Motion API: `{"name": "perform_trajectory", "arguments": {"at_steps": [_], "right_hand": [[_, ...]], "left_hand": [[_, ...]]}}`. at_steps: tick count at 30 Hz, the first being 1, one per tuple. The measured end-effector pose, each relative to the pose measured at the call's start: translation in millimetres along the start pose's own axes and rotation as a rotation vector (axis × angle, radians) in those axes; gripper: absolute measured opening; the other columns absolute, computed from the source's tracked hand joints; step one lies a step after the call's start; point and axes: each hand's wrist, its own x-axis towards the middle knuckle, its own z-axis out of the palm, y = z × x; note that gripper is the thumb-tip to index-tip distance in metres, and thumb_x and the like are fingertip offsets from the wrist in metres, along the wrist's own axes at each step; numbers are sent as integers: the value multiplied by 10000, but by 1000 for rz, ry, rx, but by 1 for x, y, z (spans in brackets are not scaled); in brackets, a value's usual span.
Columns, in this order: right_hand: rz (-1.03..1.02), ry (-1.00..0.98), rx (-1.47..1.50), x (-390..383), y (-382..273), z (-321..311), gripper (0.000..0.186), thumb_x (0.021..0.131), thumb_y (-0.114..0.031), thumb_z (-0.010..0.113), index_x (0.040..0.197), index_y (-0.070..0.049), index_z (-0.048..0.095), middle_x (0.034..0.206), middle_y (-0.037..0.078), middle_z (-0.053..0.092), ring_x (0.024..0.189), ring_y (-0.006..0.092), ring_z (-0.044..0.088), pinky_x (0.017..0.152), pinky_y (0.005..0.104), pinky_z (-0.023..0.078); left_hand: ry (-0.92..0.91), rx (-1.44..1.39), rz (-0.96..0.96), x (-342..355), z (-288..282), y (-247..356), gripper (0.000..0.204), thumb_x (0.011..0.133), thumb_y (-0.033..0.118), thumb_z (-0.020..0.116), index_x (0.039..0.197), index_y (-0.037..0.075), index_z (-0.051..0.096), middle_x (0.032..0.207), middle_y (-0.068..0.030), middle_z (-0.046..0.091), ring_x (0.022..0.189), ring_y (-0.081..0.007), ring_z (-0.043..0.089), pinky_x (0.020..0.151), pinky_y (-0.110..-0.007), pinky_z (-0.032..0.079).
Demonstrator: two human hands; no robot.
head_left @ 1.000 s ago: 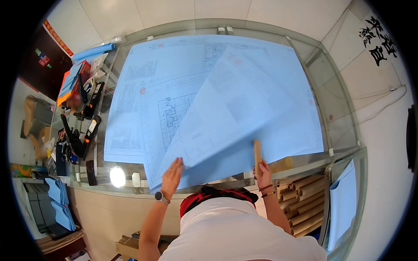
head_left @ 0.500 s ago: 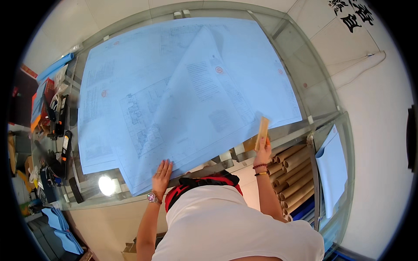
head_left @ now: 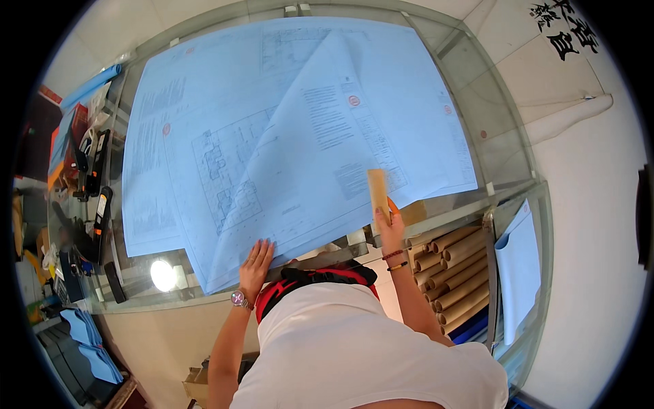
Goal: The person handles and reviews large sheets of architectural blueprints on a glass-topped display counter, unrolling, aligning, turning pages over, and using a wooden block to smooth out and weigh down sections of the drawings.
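Blue paper [head_left: 293,153] should lie smooth beneath the open left hand [head_left: 256,264], the right hand [head_left: 390,225] gripping a tan strip [head_left: 377,185].

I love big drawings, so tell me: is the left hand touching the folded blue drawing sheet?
Touching. The head view shows the left hand with fingers laid on the folded blue drawing sheet, at its near edge.

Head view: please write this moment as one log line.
left hand: on blue sheet | right hand: holds tan strip | sheet: folded diagonally
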Motion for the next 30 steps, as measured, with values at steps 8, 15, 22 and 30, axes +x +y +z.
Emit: {"name": "perform_trajectory", "arguments": {"at_steps": [8,15,22,30], "right_hand": [[-2,-239,-370,4,-6,19,498,836,-296,605,1261,-79,460,839,122,619,682,184,592,595,295,465],[-186,-288,-782,11,10,19,539,811,-304,602,1279,-106,421,901,212,596,781,401,569,643,447,465],[-239,-256,-898,9,10,22,436,818,-308,595,1169,-67,500,866,182,569,759,385,562,636,446,459],[-24,-272,-556,16,-2,16,428,855,-233,560,1239,-67,469,1028,168,586,817,266,595,700,330,475]], "left_hand": [[15,-56,-8,1,-1,-2,411,790,33,505,1200,57,523,1226,-115,528,1134,-281,509,894,-363,463],[-13,-26,-43,28,-3,-15,424,826,246,581,1202,61,519,1240,-120,512,1169,-270,472,925,-395,423],[-44,79,-403,75,-5,-24,732,826,470,517,1401,110,243,1465,-169,134,1358,-303,120,1081,-482,103],[-110,27,-354,76,-5,-30,687,829,524,469,1387,159,302,1455,-185,162,1350,-329,137,1072,-501,100]]}}
